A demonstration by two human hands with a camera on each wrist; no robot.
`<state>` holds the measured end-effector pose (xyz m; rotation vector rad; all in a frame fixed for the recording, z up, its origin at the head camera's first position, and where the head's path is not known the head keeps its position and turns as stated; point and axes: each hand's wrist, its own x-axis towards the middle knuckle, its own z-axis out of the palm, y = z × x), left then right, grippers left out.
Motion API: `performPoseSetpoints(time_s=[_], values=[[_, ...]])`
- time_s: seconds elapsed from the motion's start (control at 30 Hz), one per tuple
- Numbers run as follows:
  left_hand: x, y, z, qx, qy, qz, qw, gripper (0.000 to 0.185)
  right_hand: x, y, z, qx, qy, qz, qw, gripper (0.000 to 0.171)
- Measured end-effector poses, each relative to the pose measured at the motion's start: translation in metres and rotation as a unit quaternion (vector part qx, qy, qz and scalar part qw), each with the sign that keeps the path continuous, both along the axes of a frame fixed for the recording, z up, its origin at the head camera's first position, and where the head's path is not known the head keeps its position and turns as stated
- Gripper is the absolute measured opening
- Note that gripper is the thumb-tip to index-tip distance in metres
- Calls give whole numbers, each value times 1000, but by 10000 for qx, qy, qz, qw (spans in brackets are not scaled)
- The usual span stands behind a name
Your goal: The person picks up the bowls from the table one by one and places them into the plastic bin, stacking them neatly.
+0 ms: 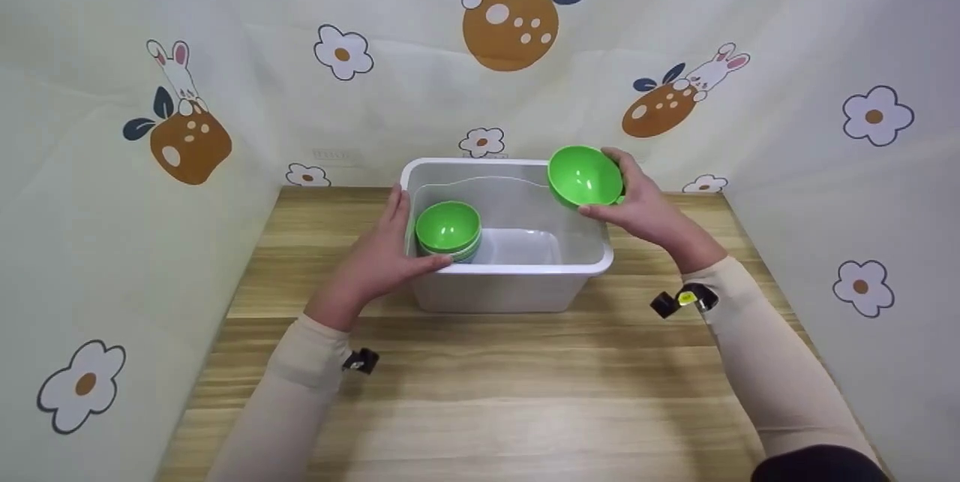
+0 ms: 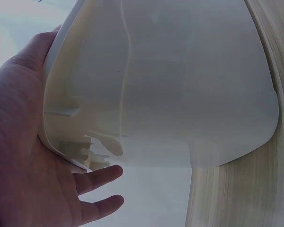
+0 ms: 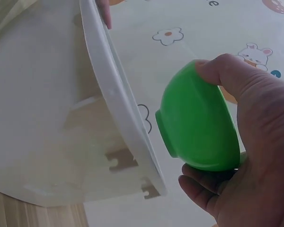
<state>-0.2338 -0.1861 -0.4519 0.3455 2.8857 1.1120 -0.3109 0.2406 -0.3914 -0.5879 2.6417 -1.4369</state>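
Starting at the left wall of the white bin [image 1: 517, 287], our left hand [image 1: 375, 260] lay against that side, thumb hooked over the near rim and fingers fairly straight along the wall; the left wrist view showed the palm flat on the plastic, so we were bracing the bin more than gripping it. Just inside that wall sat the stack of green bowls [image 1: 448, 230], upright and nested, resting on the bin's floor. Across to the right rim of the bin, our right hand [image 1: 645, 204] held the single green bowl [image 1: 585, 176] up above that far-right corner, tilted with its hollow facing us. The right wrist view showed the thumb on the bowl's wall and the fingers curled under it: a firm hold, the bowl clear of the rim. We judged that the good way here was to keep the left hand steady so the bin could not slide on the tabletop [image 1: 480, 392], level the bowl, and bring it over the stack squarely before lowering, so that it would nest rather than catch an edge.
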Motion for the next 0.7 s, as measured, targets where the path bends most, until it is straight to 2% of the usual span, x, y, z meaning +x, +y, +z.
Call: performPoseSetpoints(time_s=[0.4,0.7], values=[[0,0,1,-95,20,3,10000,153,-5,-27,13,385,-86,468,9981,115],[1,0,0,-104,34,-5,9999,151,-14,-47,15,665,-73,860,9940,113]])
